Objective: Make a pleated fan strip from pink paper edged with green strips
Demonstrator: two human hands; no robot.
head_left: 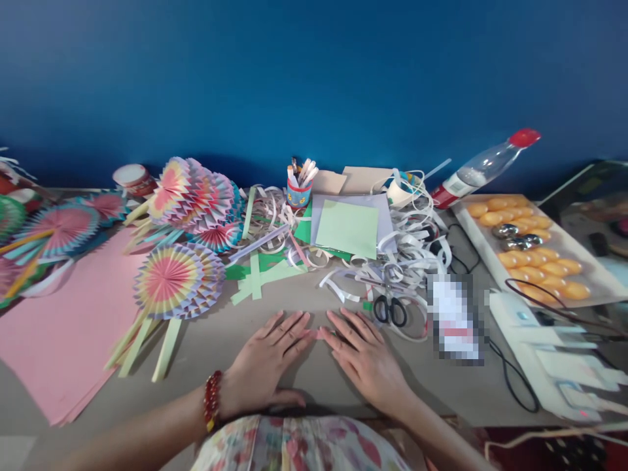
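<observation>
My left hand (269, 360) lies palm down on the grey table (210, 399), fingers stretched out, with a red bead bracelet (212, 399) at the wrist. Beside it, my right hand (360, 360) rests flat as well, fingers spread. A small pink paper piece (321, 334) shows between the two hands' fingertips; the rest of it is hidden beneath them. Black-handled scissors (390, 311) lie just beyond my right hand among curled white paper strips (417, 252). Ahead of my left hand are pale green paper strips (256, 278). Left of it stand folded paper fans (167, 281) with pale stick handles.
Pink paper sheets (73, 327) cover the left. Green square paper (348, 229) sits on a lilac sheet before a pen cup (299, 193). To the right are a red-capped bottle (483, 170), a tray of orange items (608, 278), a power strip (527, 353) and cables.
</observation>
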